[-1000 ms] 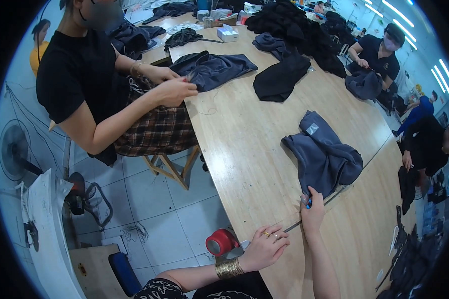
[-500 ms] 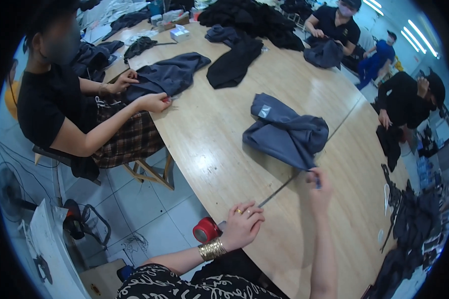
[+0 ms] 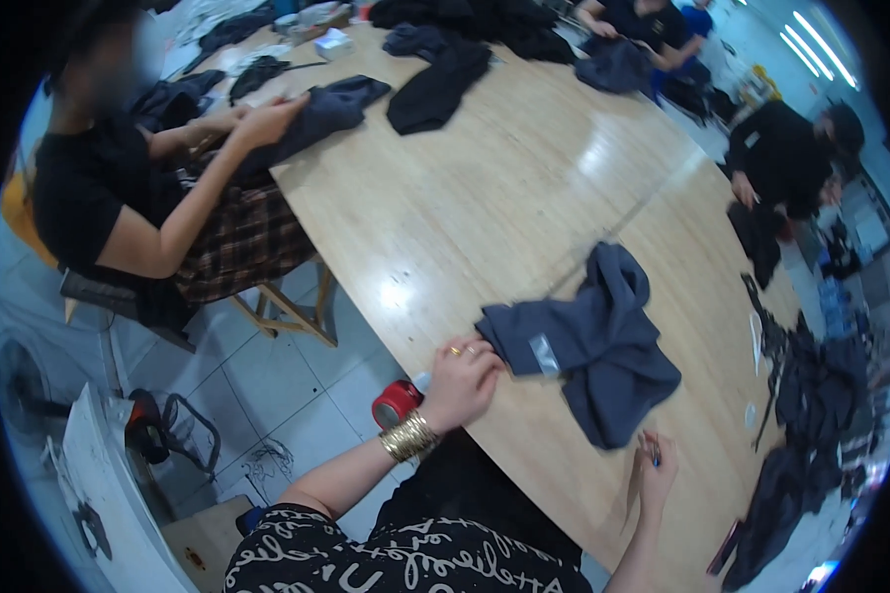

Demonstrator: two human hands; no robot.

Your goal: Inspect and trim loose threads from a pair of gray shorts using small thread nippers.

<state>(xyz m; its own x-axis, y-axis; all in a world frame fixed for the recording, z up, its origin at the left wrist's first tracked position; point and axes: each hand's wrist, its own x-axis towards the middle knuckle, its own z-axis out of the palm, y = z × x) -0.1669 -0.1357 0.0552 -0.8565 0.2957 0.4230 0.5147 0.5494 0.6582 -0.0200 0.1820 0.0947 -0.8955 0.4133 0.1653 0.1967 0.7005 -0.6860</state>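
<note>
Grey garment (image 3: 613, 356) is laid roughly left to right on the table (image 3: 425, 227), its labelled end touched by the left hand (image 3: 462, 383), whose grip cannot be told, its lower corner just beside the right hand (image 3: 659, 470), where a small blue tool (image 3: 656, 455) is clasped.

A broad, pale wooden table (image 3: 465, 208) fills the middle of the room, a dark seam running across it and white glare shining on its top. To its left, a wooden stool (image 3: 319, 308) stands on a floor of pale tiles (image 3: 277, 395) with dark joints. A blurred fan (image 3: 28, 371) sits at the far left; bright tube lights (image 3: 825, 47) slant overhead at upper right.
</note>
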